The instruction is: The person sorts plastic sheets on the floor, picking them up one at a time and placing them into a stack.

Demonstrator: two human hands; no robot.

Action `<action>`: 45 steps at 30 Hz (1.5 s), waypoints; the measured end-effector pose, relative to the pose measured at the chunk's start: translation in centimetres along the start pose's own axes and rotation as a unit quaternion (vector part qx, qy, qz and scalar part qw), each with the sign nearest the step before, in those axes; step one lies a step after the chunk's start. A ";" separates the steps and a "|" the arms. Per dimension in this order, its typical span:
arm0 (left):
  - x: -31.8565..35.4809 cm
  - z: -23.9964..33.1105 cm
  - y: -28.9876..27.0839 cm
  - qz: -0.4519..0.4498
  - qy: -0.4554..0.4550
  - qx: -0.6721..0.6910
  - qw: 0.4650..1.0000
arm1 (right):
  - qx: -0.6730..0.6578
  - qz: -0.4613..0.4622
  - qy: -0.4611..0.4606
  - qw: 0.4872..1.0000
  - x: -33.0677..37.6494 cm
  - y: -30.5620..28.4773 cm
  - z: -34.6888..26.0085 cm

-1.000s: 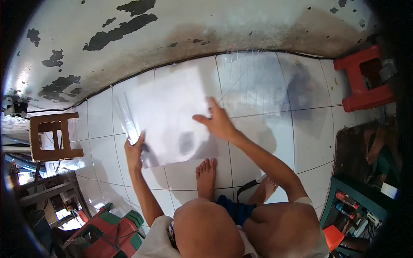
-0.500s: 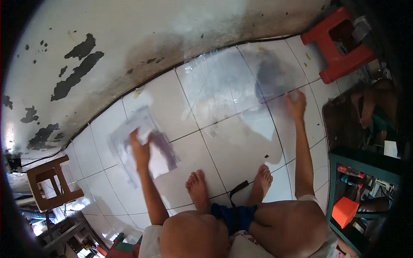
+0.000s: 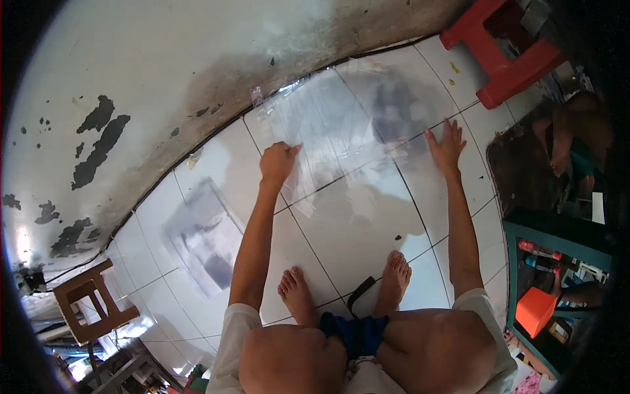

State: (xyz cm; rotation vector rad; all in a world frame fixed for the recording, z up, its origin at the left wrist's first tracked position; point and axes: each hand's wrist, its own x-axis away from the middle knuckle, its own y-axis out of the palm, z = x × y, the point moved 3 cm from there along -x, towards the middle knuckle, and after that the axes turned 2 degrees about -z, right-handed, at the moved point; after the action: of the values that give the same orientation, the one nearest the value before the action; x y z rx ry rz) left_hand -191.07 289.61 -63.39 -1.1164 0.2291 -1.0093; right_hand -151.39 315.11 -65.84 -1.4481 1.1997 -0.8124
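Observation:
A large clear plastic sheet (image 3: 341, 125) lies on the white tiled floor (image 3: 354, 223) by the wall. My left hand (image 3: 278, 162) has its fingers curled, pinching the sheet's near left edge. My right hand (image 3: 447, 146) presses flat with fingers spread on the sheet's right part. A second clear plastic sheet (image 3: 207, 236) lies flat on the tiles to the left, apart from both hands. My bare feet (image 3: 298, 295) rest on the floor below the hands.
A red plastic stool (image 3: 502, 49) stands at the upper right. A wooden stool (image 3: 88, 302) is at the lower left. A green rack (image 3: 558, 276) with small items sits at the right. The stained, peeling wall (image 3: 164, 65) runs along the far side.
My left hand left the sheet on the left, which now lies flat, and moved right onto the large sheet's edge. My right hand slid slightly along that sheet. The view swung.

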 end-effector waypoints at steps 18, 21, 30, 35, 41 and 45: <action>-7.4 15.7 8.5 0.094 0.079 0.053 0.991 | -0.054 -0.019 0.166 0.985 1.8 -2.4 1.5; -6.4 19.0 8.6 0.055 0.007 0.101 0.993 | -0.024 -0.103 0.194 0.975 1.1 -3.2 1.9; -5.2 18.8 12.1 -0.211 0.057 0.428 0.877 | -0.124 -0.029 0.153 0.980 0.1 -2.1 1.8; -0.2 17.2 10.1 0.090 0.222 0.146 0.960 | -0.196 -0.181 0.173 0.948 0.5 -3.8 4.5; 0.0 0.2 3.0 0.312 -0.201 0.020 0.928 | -0.412 -0.104 0.205 0.881 -0.8 -3.9 3.1; 0.3 -0.5 2.8 0.316 -0.114 0.048 0.941 | -0.465 -0.222 0.139 0.845 -2.0 -4.3 0.8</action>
State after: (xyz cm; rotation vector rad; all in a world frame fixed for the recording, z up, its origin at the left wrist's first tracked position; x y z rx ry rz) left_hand -189.66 289.29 -65.89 -0.9659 0.3207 -0.3127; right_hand -150.08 317.04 -61.67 -2.5435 1.6150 -0.7872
